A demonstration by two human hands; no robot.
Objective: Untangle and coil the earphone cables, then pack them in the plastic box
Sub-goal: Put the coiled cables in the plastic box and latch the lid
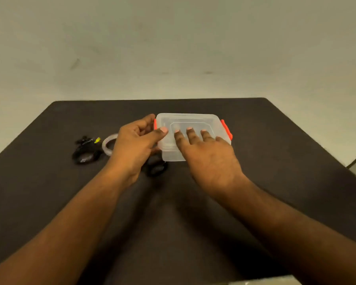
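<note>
A clear plastic box (199,122) with orange side clips stands lidded in the middle of the dark table. My right hand (210,157) lies flat on its lid with straight fingers. My left hand (135,145) is at the box's left end, its thumb and fingers curled at the left orange clip (155,124). A black coiled earphone cable (157,168) lies in front of the box, partly under my left hand. Another black earphone bundle (85,150) with a yellow tag lies at the left.
A whitish ring of tape (108,144) lies between the left bundle and my left hand. The dark table (275,161) ends at a pale wall behind; its right edge drops off near the frame's right side.
</note>
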